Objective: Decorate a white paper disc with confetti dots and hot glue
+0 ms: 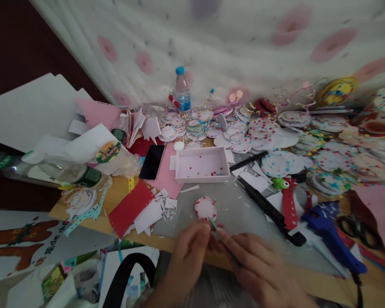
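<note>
Over the table's front edge, my right hand [253,261] is closed around a slim pointed tool [213,224] with a greenish tip, perhaps tweezers. Most of its shaft is hidden by my fingers. My left hand [191,244] is pinched right beside the tip; whatever lies between its fingertips is too small to make out. Just beyond both hands, a small white paper disc [205,208] with red dots around its rim lies flat on the grey mat [186,218]. Behind it stands an open pale pink box [201,177] with a few tiny red pieces inside.
Heaps of dotted paper discs [240,132] fill the back and right. A water bottle [182,90] stands behind. A phone [152,162], red card [131,208] and paper scraps lie left. A black bar-like tool [269,209], blue glue gun [333,235] and scissors [359,231] lie right.
</note>
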The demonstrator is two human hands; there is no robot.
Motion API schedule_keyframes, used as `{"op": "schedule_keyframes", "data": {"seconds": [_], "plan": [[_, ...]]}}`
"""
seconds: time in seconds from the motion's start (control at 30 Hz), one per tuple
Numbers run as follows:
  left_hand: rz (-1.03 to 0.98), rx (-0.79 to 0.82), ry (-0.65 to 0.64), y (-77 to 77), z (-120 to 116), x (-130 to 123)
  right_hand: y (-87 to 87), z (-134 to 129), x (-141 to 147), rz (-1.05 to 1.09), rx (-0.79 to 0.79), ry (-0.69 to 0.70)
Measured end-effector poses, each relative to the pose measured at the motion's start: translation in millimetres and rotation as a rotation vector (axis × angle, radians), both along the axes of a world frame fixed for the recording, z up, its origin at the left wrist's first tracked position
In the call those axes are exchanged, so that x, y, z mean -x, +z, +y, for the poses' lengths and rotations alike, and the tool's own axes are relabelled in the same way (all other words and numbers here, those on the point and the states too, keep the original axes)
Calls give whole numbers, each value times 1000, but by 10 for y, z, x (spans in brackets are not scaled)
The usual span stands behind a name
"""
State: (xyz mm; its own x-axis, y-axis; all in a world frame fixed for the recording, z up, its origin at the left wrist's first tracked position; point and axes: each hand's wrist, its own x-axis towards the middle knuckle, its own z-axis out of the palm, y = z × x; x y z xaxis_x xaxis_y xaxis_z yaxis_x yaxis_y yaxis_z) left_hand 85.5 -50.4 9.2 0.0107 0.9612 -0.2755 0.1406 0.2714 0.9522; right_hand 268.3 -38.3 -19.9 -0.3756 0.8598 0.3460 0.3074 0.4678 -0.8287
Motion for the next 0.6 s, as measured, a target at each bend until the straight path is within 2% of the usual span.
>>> {"op": "schedule_keyframes", "data": {"seconds": [0.1, 0.17, 0.23, 0.3, 0.43, 0.53, 0.6], "plan": [[-109, 51, -45, 21, 138, -208, 64, 0, 33, -85, -175, 68], [-97, 44, -32, 26, 166, -238, 54, -10, 84, -115, -242, 13], [-55, 21, 12, 9, 167, -192, -27, -34, 131, -106, -283, -25], [-22, -1, 108, -25, 160, -82, -150, -60, 148, -86, -308, -57], [-14, -11, 292, -118, 145, 229, -312, -41, 72, -210, -229, -46], [10, 63, 284, -218, 124, 382, -322, 19, -1, -387, -160, 19], [-13, 118, 264, -301, 121, 395, -326, 44, -11, -455, -153, 55]]}}
